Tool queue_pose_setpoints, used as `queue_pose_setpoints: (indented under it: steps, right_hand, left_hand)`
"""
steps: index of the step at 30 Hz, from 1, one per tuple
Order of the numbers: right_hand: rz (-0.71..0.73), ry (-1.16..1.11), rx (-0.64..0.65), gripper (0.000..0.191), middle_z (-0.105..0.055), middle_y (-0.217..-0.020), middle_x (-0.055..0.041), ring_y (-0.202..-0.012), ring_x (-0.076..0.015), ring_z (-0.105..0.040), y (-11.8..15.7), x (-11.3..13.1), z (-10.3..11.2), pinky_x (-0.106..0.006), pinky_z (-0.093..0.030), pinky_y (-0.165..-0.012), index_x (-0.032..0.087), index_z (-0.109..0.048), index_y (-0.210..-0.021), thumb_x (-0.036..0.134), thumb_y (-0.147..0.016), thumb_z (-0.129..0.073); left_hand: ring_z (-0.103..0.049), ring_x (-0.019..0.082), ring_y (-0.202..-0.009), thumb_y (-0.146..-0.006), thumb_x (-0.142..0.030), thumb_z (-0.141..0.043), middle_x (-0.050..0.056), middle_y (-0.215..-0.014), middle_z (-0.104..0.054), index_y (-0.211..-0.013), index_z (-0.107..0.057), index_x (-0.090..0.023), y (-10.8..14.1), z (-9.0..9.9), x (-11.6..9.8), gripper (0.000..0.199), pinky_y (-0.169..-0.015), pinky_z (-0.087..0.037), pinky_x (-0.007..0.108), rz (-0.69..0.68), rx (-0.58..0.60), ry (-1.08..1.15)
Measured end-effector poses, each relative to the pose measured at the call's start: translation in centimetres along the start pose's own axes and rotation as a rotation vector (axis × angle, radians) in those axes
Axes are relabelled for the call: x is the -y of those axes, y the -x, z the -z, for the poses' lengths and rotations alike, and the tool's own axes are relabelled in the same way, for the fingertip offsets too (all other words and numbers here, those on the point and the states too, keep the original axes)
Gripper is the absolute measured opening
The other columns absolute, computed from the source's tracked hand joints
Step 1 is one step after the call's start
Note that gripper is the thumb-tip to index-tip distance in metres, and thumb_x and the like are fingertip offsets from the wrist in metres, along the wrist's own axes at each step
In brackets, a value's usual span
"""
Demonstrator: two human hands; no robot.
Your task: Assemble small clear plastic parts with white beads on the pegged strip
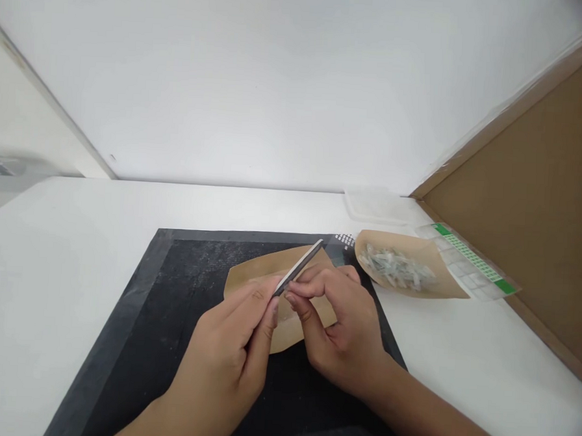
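Over the black mat, my left hand [228, 348] is closed on a slim, dark grey bar with a pale edge [302, 265]. The bar slants up and to the right out of the fingers; its exact kind does not show. My right hand [351, 322] is beside its lower end, thumb and forefinger pinched together. Whatever that pinch holds is too small or hidden to name. Beneath both hands lies a tan paper sheet [249, 268], partly covered by them.
The black mat [180, 290] lies on a white table [459, 357]. To the right, a second tan paper [444, 278] bears a pile of small clear pieces [398, 266]. Beside it is a clear sheet with green labels [474, 257]. A brown board [532, 165] stands at right.
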State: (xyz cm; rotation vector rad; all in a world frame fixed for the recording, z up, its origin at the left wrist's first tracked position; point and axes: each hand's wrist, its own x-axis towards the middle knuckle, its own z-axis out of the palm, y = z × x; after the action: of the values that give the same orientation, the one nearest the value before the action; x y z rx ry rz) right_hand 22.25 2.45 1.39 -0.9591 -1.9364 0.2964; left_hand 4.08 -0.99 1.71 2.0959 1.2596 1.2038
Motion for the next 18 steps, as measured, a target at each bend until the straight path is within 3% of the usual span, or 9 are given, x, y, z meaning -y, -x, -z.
queue_pose_setpoints:
  steps: [3, 9, 12, 18]
  right_hand:
    - [0.011, 0.062, -0.044, 0.015, -0.074, -0.084, 0.0018, -0.080, -0.0169, -0.071, 0.2, 0.2, 0.0, -0.038, -0.039, -0.076, 0.022, -0.059, -0.091, 0.009, -0.095, -0.066]
    - [0.081, 0.091, -0.022, 0.019, -0.068, -0.082, 0.0008, -0.080, -0.0175, -0.069, 0.1, 0.8, -0.3, -0.038, -0.036, -0.073, 0.022, -0.054, -0.090, 0.005, -0.096, -0.060]
    - [0.080, 0.125, -0.069, 0.022, -0.068, -0.082, 0.0008, -0.077, -0.0160, -0.068, -0.3, 1.1, -0.4, -0.038, -0.036, -0.073, 0.022, -0.051, -0.086, 0.005, -0.097, -0.059]
    - [0.095, 0.174, -0.006, 0.022, -0.068, -0.079, -0.0003, -0.074, -0.0161, -0.066, -0.2, 1.0, -0.7, -0.038, -0.032, -0.069, 0.022, -0.049, -0.084, 0.007, -0.099, -0.056]
  left_hand:
    - [-0.067, 0.015, -0.084, -0.106, -0.010, -0.050, 0.004, -0.096, -0.071, -0.136, -0.066, -0.021, 0.2, -0.2, 0.1, 0.036, -0.088, -0.060, 0.025, -0.026, 0.003, -0.018]
    - [-0.072, 0.016, -0.098, -0.104, -0.006, -0.052, 0.010, -0.119, -0.074, -0.141, -0.062, -0.018, 0.7, -0.6, 0.4, 0.041, -0.095, -0.060, 0.024, -0.110, -0.041, -0.116]
    - [-0.072, 0.015, -0.097, -0.103, -0.006, -0.053, 0.010, -0.118, -0.075, -0.138, -0.065, -0.016, 0.8, -0.5, 0.2, 0.038, -0.098, -0.059, 0.024, -0.082, -0.049, -0.125]
    - [-0.074, 0.017, -0.094, -0.104, -0.009, -0.051, 0.010, -0.111, -0.077, -0.130, -0.070, -0.016, 0.6, -0.3, 0.1, 0.032, -0.096, -0.062, 0.027, -0.042, -0.050, -0.108]
